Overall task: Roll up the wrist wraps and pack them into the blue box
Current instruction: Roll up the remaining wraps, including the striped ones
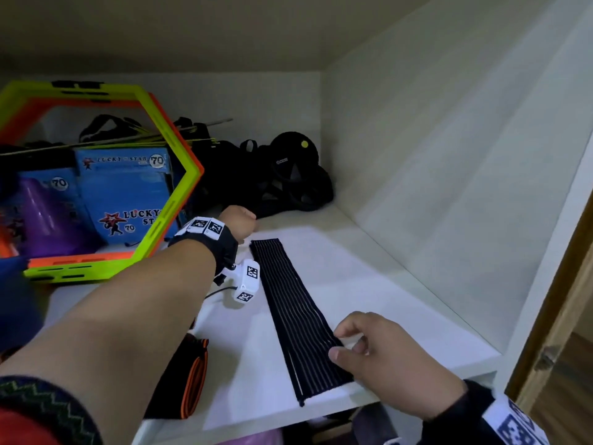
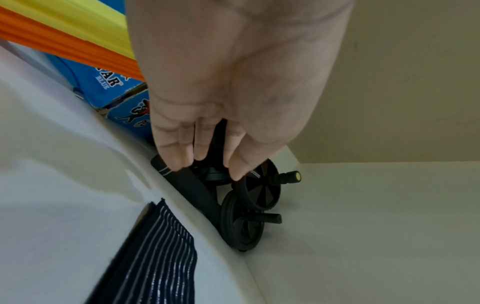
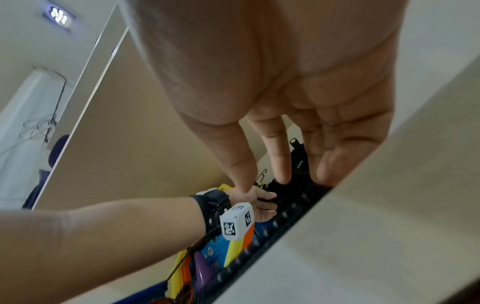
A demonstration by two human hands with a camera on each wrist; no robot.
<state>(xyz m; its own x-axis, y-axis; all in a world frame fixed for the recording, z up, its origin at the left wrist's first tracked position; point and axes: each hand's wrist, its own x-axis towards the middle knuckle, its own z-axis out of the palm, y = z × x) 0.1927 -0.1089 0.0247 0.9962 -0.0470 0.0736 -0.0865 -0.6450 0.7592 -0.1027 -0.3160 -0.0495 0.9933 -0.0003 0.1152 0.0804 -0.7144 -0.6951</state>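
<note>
A dark navy wrist wrap (image 1: 290, 311) with thin white stripes lies flat and unrolled on the white shelf (image 1: 378, 284), running from front to back. My right hand (image 1: 351, 343) is at its near right edge, with the thumb resting on the fabric and the fingers beside it on the shelf. My left hand (image 1: 240, 221) hovers just past the wrap's far end (image 2: 158, 244), its fingers (image 2: 179, 156) hanging fairly straight and holding nothing. Blue "Lucky Star" boxes (image 1: 125, 187) stand at the back left, partly behind the hexagon frames.
Yellow-green and orange hexagon frames (image 1: 167, 187) lean against the blue boxes. Black ab wheels (image 1: 295, 168) and straps fill the back corner. A black and orange band (image 1: 189, 380) lies under my left forearm. The cupboard wall (image 1: 449, 187) closes the right side.
</note>
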